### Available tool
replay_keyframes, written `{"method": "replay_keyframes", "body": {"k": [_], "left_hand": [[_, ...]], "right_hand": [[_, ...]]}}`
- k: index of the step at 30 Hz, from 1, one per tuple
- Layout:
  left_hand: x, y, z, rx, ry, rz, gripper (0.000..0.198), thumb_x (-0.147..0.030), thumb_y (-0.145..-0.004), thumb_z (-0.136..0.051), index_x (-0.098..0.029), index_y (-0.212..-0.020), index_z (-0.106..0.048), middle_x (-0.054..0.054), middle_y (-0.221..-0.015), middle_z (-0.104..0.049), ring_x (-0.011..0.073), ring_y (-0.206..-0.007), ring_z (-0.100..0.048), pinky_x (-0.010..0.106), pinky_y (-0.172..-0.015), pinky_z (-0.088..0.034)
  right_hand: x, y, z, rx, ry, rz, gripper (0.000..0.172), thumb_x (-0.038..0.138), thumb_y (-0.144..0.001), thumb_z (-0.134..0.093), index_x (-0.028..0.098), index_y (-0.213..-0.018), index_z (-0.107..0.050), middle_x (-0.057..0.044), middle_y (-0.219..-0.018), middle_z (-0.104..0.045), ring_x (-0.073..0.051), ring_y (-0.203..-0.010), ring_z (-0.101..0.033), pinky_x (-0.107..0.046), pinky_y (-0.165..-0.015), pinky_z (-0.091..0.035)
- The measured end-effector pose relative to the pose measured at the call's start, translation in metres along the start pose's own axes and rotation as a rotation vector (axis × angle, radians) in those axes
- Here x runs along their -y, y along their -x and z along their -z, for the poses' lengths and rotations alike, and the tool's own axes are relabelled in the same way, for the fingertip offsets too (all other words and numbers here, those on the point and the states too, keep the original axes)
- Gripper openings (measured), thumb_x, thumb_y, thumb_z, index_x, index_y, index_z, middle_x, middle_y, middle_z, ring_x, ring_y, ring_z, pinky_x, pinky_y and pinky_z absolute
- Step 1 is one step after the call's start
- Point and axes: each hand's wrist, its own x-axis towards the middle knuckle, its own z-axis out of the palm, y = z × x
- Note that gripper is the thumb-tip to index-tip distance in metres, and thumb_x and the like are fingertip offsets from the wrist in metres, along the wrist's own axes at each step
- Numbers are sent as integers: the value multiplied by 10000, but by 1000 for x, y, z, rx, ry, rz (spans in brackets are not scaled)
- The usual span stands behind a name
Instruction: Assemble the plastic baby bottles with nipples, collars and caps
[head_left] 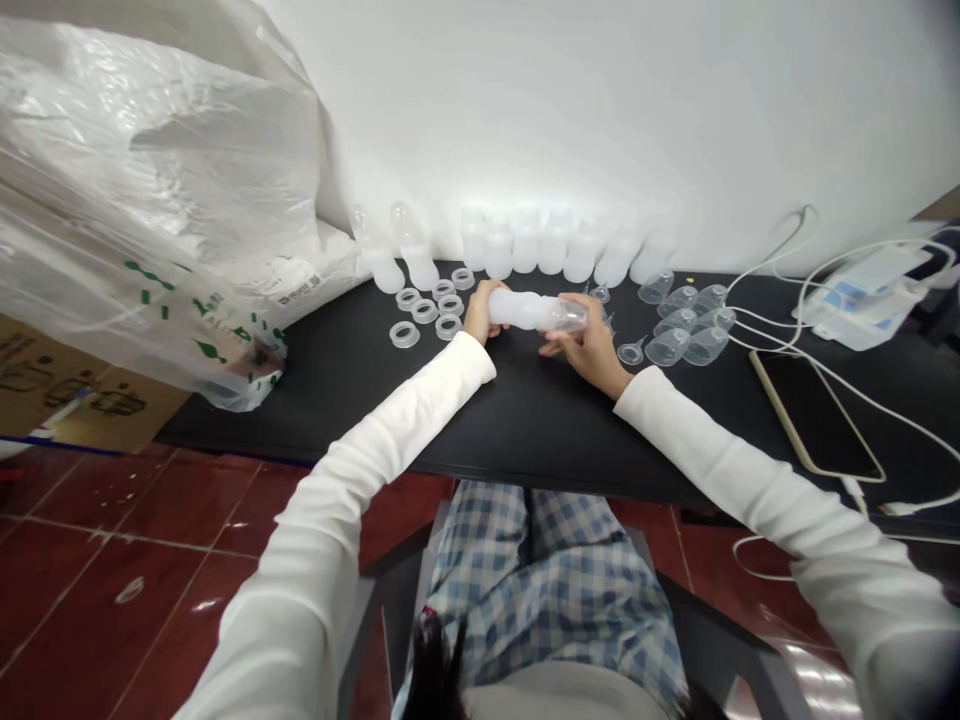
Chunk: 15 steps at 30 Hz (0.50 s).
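Observation:
A translucent white bottle [525, 308] lies sideways above the black table [525, 420], gripped at both ends. My left hand [478, 315] is wrapped round its base end. My right hand [589, 340] is closed on its clear cap end [566, 316]. Several loose white rings [427, 312] lie just left of my left hand. Clear caps [686, 325] are grouped to the right of my right hand. A row of upright white bottles [525, 245] stands along the wall behind.
A large plastic bag [150, 200] rests over a cardboard box [75, 385] at the left. A phone [816, 410] lies at the right, with white cables [825, 300] and a white device [874, 295]. Red floor tiles [112, 560] show below.

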Motion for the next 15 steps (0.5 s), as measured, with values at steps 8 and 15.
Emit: {"method": "replay_keyframes", "body": {"k": [8, 15], "left_hand": [[4, -5, 2, -107, 31, -108, 624, -723, -939, -412, -179, -667, -553, -20, -476, -438, 60, -325, -302, 227, -322, -147], [13, -6, 7, -154, -23, -309, 663, -769, -914, -447, -179, -656, -600, 25, -576, -530, 87, -422, -407, 256, -392, -271]], "right_hand": [[8, 0, -3, 85, 293, -107, 722, 768, -888, -587, 187, -1311, -651, -41, -698, -711, -211, -583, -680, -298, -566, -506], [8, -8, 8, 107, 340, -211, 656, 784, -890, -545, 183, -1116, -680, -20, -619, -629, -179, -547, -580, -273, -561, -377]]}}
